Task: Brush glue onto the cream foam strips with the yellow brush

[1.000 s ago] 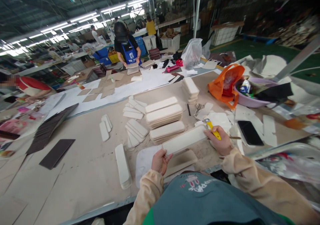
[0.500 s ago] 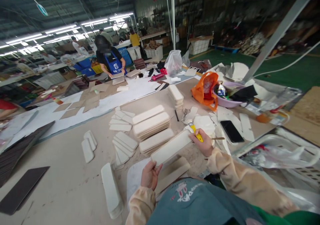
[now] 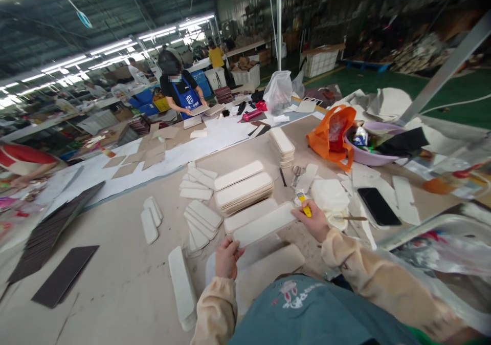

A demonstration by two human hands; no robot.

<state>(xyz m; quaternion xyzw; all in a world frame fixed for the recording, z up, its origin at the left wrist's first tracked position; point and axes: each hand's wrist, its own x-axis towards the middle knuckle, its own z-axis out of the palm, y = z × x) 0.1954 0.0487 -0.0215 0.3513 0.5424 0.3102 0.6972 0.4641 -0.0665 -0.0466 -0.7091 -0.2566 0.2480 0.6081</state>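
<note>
A long cream panel with rounded ends (image 3: 264,224) is held between my two hands just above the table. My left hand (image 3: 227,258) grips its near end, fingers curled around the edge. My right hand (image 3: 315,221) steadies its far end while also clutching a yellow utility knife (image 3: 304,206). Under the panel lies a tan board (image 3: 268,265) on a pale mat. Stacks of the same cream panels (image 3: 244,188) sit just beyond my hands.
A black phone (image 3: 378,206), scissors (image 3: 297,171), an orange bag (image 3: 333,135) and a purple basin (image 3: 366,153) lie to the right. Dark sheets (image 3: 63,275) rest at the left. A person in a blue apron (image 3: 183,91) works at the table's far end.
The view swung left, then back. The cream panel has come down from tilted to nearly flat over the tan board; both hands kept their grip.
</note>
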